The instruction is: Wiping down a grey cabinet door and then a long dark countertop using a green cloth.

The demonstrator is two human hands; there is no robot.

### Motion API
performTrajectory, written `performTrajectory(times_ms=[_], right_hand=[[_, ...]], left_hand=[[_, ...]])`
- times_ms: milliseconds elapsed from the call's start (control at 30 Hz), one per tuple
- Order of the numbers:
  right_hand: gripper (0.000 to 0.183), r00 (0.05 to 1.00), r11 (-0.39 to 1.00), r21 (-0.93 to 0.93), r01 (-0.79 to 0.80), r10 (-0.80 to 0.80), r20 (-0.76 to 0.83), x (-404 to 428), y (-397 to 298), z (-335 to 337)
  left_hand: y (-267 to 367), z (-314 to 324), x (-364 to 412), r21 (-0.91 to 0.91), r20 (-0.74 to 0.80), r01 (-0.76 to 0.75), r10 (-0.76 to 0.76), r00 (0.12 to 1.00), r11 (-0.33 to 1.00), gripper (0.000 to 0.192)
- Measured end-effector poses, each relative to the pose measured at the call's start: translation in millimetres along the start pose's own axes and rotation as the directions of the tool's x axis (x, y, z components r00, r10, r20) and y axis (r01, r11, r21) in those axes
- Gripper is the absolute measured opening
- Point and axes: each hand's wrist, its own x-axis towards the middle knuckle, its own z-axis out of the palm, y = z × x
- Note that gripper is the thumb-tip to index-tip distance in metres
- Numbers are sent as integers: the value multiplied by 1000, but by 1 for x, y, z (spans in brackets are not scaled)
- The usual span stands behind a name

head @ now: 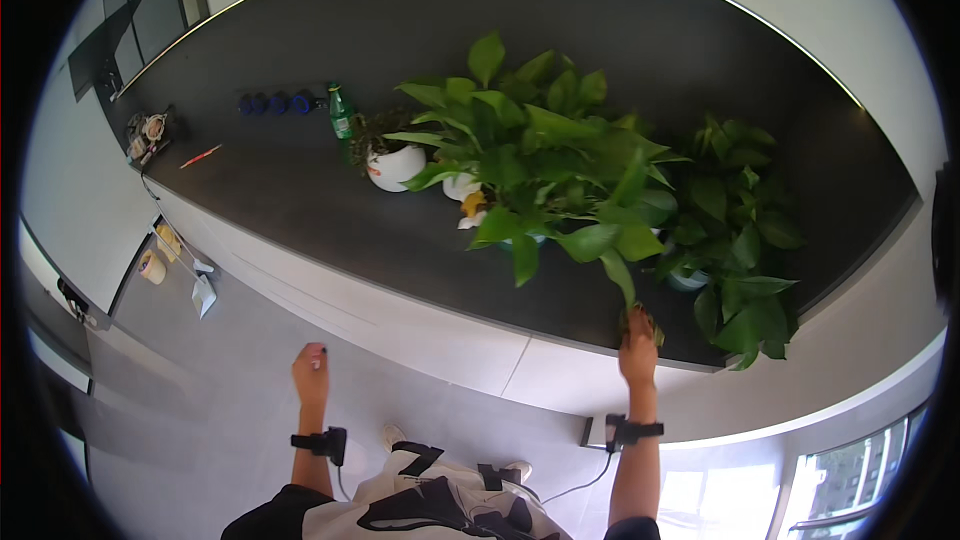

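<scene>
My right hand (639, 331) is at the front edge of a dark countertop (300, 225), its fingers around something leafy, partly hidden; a long green leaf (619, 277) of the large potted plant (570, 150) reaches down to it. My left hand (310, 367) hangs over the floor in front of the counter, fingers curled, with no object seen in it. The large plant spreads across the middle of the counter. Right of it, a second leafy plant (742, 240) droops over the edge. To the left is a white pot (396, 167) with a small, wilted-looking plant.
A green bottle (340, 112) stands beside the white pot, near a row of blue-rimmed sockets (279, 103). A red stick-like item (200, 156) lies farther left. On the floor at left are a dustpan (203, 295) and a small bin (152, 268). A curved wall borders the counter.
</scene>
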Motion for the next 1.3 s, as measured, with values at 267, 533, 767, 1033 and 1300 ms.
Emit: performTrajectory(times_ms=[267, 533, 767, 1033, 1300], right_hand=[[52, 998, 990, 139, 2, -11, 65, 50, -122, 113], [46, 948, 903, 339, 263, -307, 82, 37, -312, 203], [47, 953, 958, -140, -249, 217, -209, 26, -190, 149], [57, 930, 908, -214, 359, -330, 163, 58, -479, 353], [43, 777, 769, 524, 367, -563, 281, 83, -539, 341]], left_hand=[[47, 15, 45, -244, 427, -336, 412, 805, 910, 15], [4, -24, 123, -315, 569, -480, 568, 595, 819, 21], [-44, -28, 251, -123, 198, -513, 528, 826, 849, 43], [-108, 0, 279, 40, 210, -562, 543, 813, 826, 50], [-143, -38, 302, 207, 391, -697, 595, 702, 687, 57]])
